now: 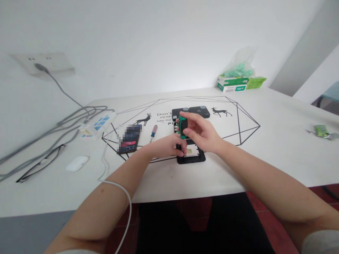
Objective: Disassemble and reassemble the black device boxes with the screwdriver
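Observation:
My right hand (pixel 200 130) is wrapped around the green and black handle of a screwdriver (pixel 182 127), which stands upright with its shaft down. The fingers of my left hand (pixel 171 145) close around the lower shaft, at the left side of an opened black device case (pixel 191 159). Inside that case a white part with a small beige square shows. My fingers hide the screwdriver's tip. Just behind my right hand lie two flat black boxes, one (pixel 180 112) partly covered by it and another (pixel 200 111) to its right.
Left of my hands lie a second screwdriver (pixel 154 131) and a phone (pixel 130 139). Further left are a power strip (pixel 97 125) with grey cables, eyeglasses (pixel 41 163) and a white earphone case (pixel 77 163). A white cable (pixel 129 208) crosses my left forearm. Green-white boxes (pixel 233 83) stand by the wall; a green gadget (pixel 321 131) lies right.

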Tool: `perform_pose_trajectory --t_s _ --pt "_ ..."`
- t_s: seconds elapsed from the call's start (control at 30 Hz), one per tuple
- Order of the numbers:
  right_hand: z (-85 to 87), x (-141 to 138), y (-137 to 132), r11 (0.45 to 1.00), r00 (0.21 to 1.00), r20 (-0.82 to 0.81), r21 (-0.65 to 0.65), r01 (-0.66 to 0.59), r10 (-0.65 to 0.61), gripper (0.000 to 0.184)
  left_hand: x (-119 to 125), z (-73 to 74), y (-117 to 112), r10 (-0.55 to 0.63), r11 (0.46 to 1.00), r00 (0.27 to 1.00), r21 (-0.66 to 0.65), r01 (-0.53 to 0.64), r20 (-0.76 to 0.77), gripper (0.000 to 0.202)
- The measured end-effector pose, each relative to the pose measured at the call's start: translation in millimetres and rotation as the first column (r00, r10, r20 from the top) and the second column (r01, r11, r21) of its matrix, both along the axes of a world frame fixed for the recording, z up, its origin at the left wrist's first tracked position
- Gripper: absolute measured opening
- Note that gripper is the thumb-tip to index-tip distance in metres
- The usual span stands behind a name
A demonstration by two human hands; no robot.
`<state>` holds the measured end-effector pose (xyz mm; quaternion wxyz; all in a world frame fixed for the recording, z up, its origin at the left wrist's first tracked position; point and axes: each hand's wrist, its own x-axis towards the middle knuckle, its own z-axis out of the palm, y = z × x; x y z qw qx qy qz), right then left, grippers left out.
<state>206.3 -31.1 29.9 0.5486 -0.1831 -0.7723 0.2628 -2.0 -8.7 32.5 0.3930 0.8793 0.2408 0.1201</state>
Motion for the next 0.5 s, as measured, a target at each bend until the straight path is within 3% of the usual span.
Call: perform_pose_trajectory --t_s 0.17,0.3,0.5 --pt "-0.3 -3.0 -6.5 0.999 0.998 0.067 -0.044 0.017 -0.014 0.042 0.8 -4.6 -1.3 0.012 1.000 0.999 -0.008 -0.012 -0.034 0.013" --pt "-0.5 -3.8 -6.2 0.995 0.995 0.065 -0.071 -0.073 0.078 0.043 0.8 -4.4 -2.1 0.028 1.000 0.999 -0.011 -0.029 -0.046 0.013" --pt "-0.5 -3.0 -0.7 0.998 0.998 0.036 0.040 -0.058 0.056 0.042 -1.6 -6.1 0.7 0.058 0.998 0.995 0.008 -0.058 -0.080 0.012"
